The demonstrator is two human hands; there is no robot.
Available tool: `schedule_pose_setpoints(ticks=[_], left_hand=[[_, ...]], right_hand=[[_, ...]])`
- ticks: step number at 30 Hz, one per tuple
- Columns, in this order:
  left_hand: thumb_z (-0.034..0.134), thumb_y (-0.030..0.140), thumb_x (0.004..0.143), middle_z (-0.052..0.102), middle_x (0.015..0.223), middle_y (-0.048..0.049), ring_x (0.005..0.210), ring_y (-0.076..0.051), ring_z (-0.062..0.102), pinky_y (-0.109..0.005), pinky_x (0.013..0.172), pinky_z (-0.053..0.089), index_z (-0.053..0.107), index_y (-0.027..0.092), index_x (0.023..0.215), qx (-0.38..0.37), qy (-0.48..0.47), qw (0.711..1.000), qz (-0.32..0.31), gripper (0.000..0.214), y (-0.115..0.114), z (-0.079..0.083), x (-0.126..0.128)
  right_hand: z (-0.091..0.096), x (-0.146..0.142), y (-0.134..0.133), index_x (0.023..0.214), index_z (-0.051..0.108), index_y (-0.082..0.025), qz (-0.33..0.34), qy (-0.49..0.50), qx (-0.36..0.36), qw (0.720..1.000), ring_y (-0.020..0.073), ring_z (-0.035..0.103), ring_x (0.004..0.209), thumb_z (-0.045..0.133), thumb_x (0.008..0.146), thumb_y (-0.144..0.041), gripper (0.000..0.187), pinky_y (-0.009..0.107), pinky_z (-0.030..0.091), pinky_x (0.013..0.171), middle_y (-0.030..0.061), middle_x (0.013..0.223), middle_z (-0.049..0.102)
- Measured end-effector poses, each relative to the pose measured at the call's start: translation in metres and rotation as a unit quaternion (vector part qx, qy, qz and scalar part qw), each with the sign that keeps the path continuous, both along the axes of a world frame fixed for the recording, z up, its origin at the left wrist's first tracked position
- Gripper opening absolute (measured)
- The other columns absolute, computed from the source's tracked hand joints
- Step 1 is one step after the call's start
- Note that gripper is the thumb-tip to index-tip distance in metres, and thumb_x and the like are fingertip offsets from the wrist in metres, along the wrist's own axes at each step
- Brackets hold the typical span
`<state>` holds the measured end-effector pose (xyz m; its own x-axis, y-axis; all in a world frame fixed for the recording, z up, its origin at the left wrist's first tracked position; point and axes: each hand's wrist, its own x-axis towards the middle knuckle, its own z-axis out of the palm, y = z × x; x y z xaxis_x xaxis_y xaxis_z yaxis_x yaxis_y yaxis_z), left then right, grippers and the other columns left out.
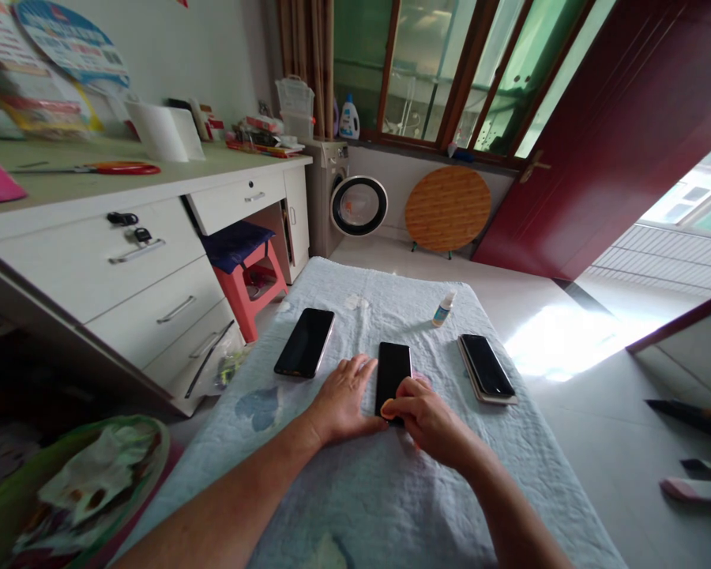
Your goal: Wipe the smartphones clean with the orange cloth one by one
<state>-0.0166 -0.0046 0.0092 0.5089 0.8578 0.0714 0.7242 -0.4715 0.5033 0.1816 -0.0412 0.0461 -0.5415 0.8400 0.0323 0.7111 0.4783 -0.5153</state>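
Three dark phones lie in a row on a pale blue towel (355, 482). My left hand (344, 399) rests flat on the towel, fingers stretched out, touching the left edge of the middle phone (393, 367). My right hand (430, 419) is closed in a pinch at the near end of that phone, pressing a small orange piece (387, 409) onto the screen. The left phone (305, 342) and the right phone (487, 367) lie untouched. A small spray bottle (444, 309) stands on the towel behind the phones.
A white desk with drawers (130, 269) stands at the left, a red stool (246, 276) under it. A green bin with rubbish (65, 490) sits at the lower left. A washing machine (347, 197), a round wooden tabletop (447, 208) and a dark red door (616, 134) are behind.
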Motion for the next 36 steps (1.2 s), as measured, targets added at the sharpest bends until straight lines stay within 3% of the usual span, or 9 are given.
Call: schedule_pose_setpoints(ticks=[4, 13, 20, 26, 33, 36], left_hand=[[0.073, 0.056, 0.059, 0.037, 0.143, -0.0153, 0.129, -0.036, 0.038, -0.049, 0.107, 0.030, 0.036, 0.020, 0.137, 0.000, 0.011, 1.000, -0.003, 0.093, 0.000, 0.001, 0.000], [0.071, 0.057, 0.063, 0.041, 0.142, -0.0125, 0.128, -0.034, 0.039, -0.046, 0.107, 0.031, 0.044, 0.020, 0.134, 0.011, 0.029, 0.999, -0.010, 0.085, -0.001, 0.001, 0.000], [0.070, 0.058, 0.064, 0.039, 0.144, -0.0134, 0.127, -0.034, 0.040, -0.046, 0.108, 0.029, 0.045, 0.017, 0.134, 0.015, 0.039, 0.999, -0.020, 0.085, -0.001, 0.001, 0.000], [0.073, 0.052, 0.064, 0.044, 0.141, -0.0116, 0.124, -0.032, 0.043, -0.044, 0.107, 0.032, 0.047, 0.017, 0.132, 0.018, 0.011, 0.999, -0.040, 0.081, -0.002, 0.007, 0.001], [0.075, 0.043, 0.065, 0.052, 0.134, -0.0109, 0.118, -0.031, 0.048, -0.043, 0.103, 0.036, 0.050, 0.017, 0.129, 0.026, -0.003, 0.999, -0.047, 0.074, -0.002, 0.009, 0.002], [0.076, 0.043, 0.065, 0.052, 0.134, -0.0111, 0.118, -0.031, 0.048, -0.044, 0.103, 0.036, 0.050, 0.017, 0.129, 0.026, -0.002, 0.999, -0.046, 0.073, -0.002, 0.010, 0.003]], right_hand=[[-0.007, 0.008, 0.004, 0.095, 0.073, -0.026, -0.038, 0.016, 0.006, 0.999, 0.0150, 0.050, 0.088, 0.046, 0.080, -0.002, 0.039, 0.026, 0.040, 0.082, 0.0028, 0.087, 0.054], [-0.024, 0.014, 0.018, 0.106, 0.068, -0.025, -0.159, -0.005, 0.070, 0.985, 0.0158, 0.052, 0.089, 0.043, 0.085, -0.008, 0.036, 0.025, 0.041, 0.082, 0.0046, 0.093, 0.056], [-0.023, 0.026, 0.021, 0.081, 0.066, -0.019, -0.246, -0.027, 0.083, 0.965, 0.0178, 0.053, 0.088, 0.044, 0.085, -0.015, 0.023, 0.027, 0.039, 0.079, 0.0059, 0.089, 0.060], [-0.013, 0.026, 0.021, 0.069, 0.059, -0.019, -0.314, 0.048, -0.011, 0.948, 0.0146, 0.054, 0.064, 0.043, 0.078, -0.018, 0.019, 0.024, 0.034, 0.059, 0.0006, 0.065, 0.060], [-0.014, 0.021, 0.020, 0.082, 0.069, -0.018, -0.316, 0.012, -0.077, 0.946, 0.0154, 0.056, 0.062, 0.047, 0.081, -0.036, 0.029, 0.024, 0.032, 0.056, 0.0031, 0.065, 0.065], [-0.020, 0.020, 0.019, 0.083, 0.069, -0.018, -0.311, 0.036, -0.102, 0.944, 0.0141, 0.057, 0.060, 0.050, 0.078, -0.032, 0.025, 0.023, 0.033, 0.054, 0.0030, 0.065, 0.066]])
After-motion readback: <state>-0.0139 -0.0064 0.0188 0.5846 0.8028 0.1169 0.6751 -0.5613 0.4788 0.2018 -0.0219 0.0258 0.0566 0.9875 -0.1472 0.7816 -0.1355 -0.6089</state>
